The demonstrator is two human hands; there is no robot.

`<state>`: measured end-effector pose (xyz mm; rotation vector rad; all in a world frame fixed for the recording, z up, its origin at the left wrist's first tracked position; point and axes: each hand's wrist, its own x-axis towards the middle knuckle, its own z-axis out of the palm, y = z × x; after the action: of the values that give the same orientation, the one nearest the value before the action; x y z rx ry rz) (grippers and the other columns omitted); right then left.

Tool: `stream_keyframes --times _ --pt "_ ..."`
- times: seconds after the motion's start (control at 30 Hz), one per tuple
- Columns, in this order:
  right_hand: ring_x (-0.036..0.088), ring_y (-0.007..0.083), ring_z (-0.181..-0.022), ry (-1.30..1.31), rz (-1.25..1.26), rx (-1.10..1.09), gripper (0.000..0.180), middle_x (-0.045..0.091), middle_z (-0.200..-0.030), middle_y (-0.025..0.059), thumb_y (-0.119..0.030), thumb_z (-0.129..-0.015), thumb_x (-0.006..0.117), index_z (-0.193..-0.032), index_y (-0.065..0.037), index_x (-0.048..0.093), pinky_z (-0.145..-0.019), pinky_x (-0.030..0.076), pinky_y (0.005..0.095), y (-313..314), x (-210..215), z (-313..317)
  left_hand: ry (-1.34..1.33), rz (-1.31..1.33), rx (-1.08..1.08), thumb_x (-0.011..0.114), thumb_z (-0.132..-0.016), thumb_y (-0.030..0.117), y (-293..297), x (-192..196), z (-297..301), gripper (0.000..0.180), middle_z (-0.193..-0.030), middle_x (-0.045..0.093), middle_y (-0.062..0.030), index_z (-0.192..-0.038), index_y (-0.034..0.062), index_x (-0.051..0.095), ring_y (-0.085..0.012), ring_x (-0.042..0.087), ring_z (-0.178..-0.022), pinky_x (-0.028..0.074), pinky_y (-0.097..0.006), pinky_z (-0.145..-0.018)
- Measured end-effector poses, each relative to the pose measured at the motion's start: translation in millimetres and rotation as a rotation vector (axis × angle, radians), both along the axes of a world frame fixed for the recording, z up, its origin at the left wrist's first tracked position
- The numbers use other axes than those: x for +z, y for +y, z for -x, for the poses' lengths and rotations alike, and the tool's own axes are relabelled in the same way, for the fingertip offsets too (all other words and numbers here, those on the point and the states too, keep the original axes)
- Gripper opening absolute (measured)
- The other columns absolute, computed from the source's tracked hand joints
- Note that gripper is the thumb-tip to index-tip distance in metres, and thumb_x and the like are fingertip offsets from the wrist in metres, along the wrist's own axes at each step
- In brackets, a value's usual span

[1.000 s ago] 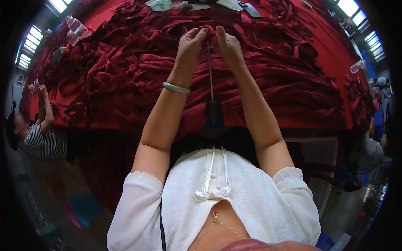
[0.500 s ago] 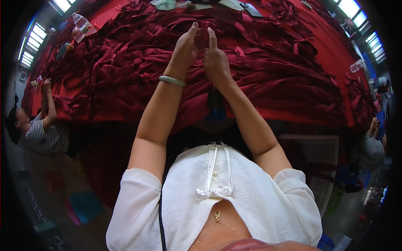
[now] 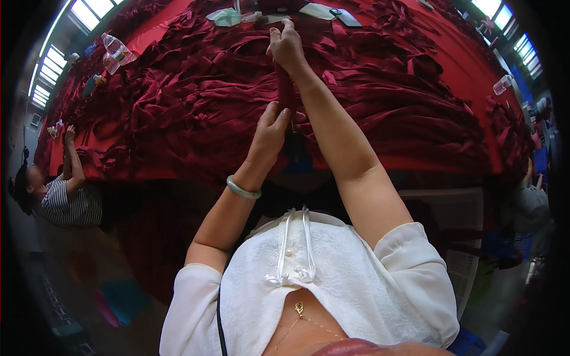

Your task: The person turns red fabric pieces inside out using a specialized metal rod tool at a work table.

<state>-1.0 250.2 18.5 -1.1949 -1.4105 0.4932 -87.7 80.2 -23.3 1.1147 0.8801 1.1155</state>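
Note:
A dark red fabric strip [image 3: 285, 88] runs lengthwise between my two hands above the heap. My right hand [image 3: 287, 48], farther out, has its fingers closed round the strip's far part. Nearer to me, my left hand [image 3: 271, 135], with a pale green bangle on its wrist, pinches the near part between thumb and fingers. Just beyond my body, close to the left hand, stands a black object with a blue base [image 3: 297, 163]; its kind is unclear. Under and around both hands lies a wide heap of dark red fabric strips [image 3: 368, 113].
The heap covers a red-topped table [image 3: 463, 77]. Clear plastic bottles [image 3: 119, 50] lie far left, and another clear container [image 3: 502, 85] sits at right. A phone-like item [image 3: 348, 18] and pale papers are at the back. A co-worker in stripes [image 3: 74, 202] works at left; a white crate [image 3: 466, 237] stands at right.
My hands were side by side over the heap. The right hand has moved away from me along the strip, and the left has come back toward my body, the strip now stretched between them.

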Motion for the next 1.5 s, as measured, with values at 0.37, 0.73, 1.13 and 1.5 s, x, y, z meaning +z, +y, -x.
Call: stream_keyframes --times 0.37,0.73,1.13,1.5 --pt "0.064 0.0117 -0.083 0.193 0.346 0.864 0.030 0.065 -0.102 0.0053 -0.026 -0.097 0.051 -0.108 0.000 0.062 -0.071 0.052 0.0247 -138.1 -42.2 -86.2 -0.286 0.016 -0.130 0.043 -0.100 0.027 124.0 18.8 10.0 0.025 -0.072 0.055 -0.0007 -0.099 0.0053 0.056 -0.0123 0.051 -0.061 0.043 -0.026 -0.056" --pt "0.062 0.0442 -0.075 -0.360 -0.007 -0.073 0.043 0.062 -0.073 0.0270 -0.031 -0.097 0.042 -0.077 0.004 0.059 -0.067 0.050 0.0501 7.9 -3.0 -3.2 -0.056 0.004 0.046 0.043 -0.100 0.021 19.1 -13.6 9.3 0.021 -0.091 0.059 -0.0037 -0.110 0.0051 0.051 -0.0127 0.059 -0.079 0.049 -0.027 -0.074" --pt "0.059 0.0348 -0.062 0.118 0.213 0.187 0.047 0.059 -0.064 0.0166 -0.041 -0.099 0.041 -0.097 0.003 0.056 -0.060 0.047 0.0406 -51.2 -31.0 -45.7 -0.021 -0.214 0.206 0.046 -0.100 0.019 88.7 -1.7 -6.8 0.021 -0.068 0.046 0.0060 -0.084 0.0061 0.054 -0.0021 0.035 -0.059 0.034 -0.022 -0.052" --pt "0.062 0.0445 -0.076 -0.420 0.104 -0.086 0.036 0.064 -0.078 0.0261 -0.029 -0.097 0.043 -0.114 0.003 0.049 -0.065 0.048 0.0518 -52.4 -5.8 1.2 -0.079 -0.106 0.279 0.048 -0.099 0.023 54.0 -11.8 20.0 0.020 -0.081 0.058 0.0014 -0.100 0.0054 0.057 -0.0057 0.053 -0.067 0.045 -0.020 -0.059"
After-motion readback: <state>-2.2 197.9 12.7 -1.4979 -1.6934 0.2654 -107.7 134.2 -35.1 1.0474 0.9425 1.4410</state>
